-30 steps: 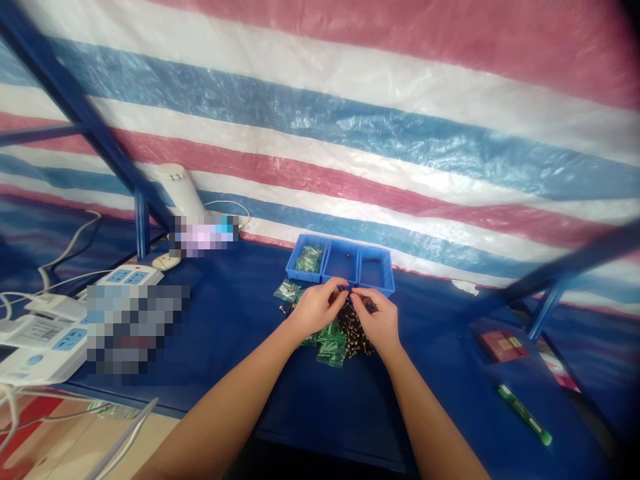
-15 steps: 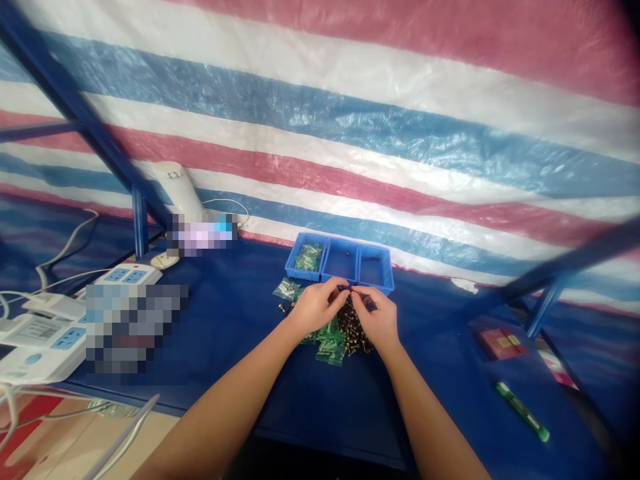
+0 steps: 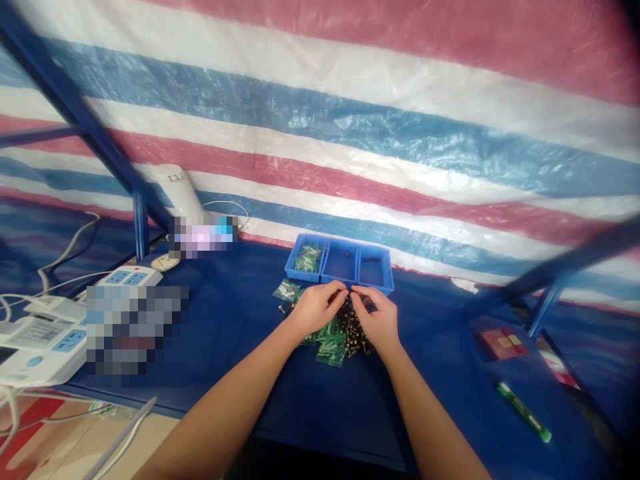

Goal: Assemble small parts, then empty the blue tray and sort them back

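Observation:
My left hand (image 3: 319,308) and my right hand (image 3: 376,315) meet fingertip to fingertip just in front of the blue bins. Both are closed in a pinch; whatever lies between the fingers is too small to make out. Below them is a pile of dark and brassy screws (image 3: 356,333). Beside it, partly under my left hand, lie small green-tinted plastic bags (image 3: 331,348) with pale pieces inside. Another such bag (image 3: 287,290) rests left of my fingers. The left blue bin (image 3: 304,272) contains similar bags. A tiny dark piece sits in the middle bin (image 3: 341,263).
The right bin (image 3: 375,272) adjoins the other two. On the left are white power strips (image 3: 70,340) with cables and a white cylinder (image 3: 180,190). A green pen-like object (image 3: 524,412) and a red box (image 3: 504,343) lie right on the blue table (image 3: 220,320). Striped sheeting hangs behind.
My fingertips have shifted very slightly, with a small gap now showing between the two hands. The bins, bags and screw pile stay as they were.

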Motion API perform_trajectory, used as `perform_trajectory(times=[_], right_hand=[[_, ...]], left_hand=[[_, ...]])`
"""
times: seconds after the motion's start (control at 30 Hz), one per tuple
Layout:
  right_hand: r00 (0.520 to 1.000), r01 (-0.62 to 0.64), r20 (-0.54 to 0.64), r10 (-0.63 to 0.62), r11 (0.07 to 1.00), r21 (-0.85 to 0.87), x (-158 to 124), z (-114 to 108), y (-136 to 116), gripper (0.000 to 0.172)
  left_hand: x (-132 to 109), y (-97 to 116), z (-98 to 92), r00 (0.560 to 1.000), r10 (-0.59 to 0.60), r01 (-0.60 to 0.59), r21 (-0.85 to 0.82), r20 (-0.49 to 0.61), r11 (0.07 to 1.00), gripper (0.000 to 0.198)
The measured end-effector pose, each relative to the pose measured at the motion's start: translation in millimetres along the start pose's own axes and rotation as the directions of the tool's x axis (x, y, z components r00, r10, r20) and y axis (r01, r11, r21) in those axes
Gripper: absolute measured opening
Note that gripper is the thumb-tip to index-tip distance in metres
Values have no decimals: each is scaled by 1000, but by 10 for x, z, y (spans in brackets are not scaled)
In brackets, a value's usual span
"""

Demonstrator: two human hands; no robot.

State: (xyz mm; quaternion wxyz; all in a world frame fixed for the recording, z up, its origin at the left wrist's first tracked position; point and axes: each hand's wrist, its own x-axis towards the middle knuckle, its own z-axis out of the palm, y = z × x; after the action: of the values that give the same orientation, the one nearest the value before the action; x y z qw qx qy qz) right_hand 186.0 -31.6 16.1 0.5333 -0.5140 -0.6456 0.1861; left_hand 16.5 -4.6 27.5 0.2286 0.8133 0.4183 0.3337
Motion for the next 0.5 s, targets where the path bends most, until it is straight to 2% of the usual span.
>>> perform_trajectory(times=[0.5], right_hand=[[1000, -3, 21, 3, 1000, -4, -3, -9, -12, 21]], left_hand=[[1, 20, -11, 1000, 0, 0, -25, -2, 1000, 26]])
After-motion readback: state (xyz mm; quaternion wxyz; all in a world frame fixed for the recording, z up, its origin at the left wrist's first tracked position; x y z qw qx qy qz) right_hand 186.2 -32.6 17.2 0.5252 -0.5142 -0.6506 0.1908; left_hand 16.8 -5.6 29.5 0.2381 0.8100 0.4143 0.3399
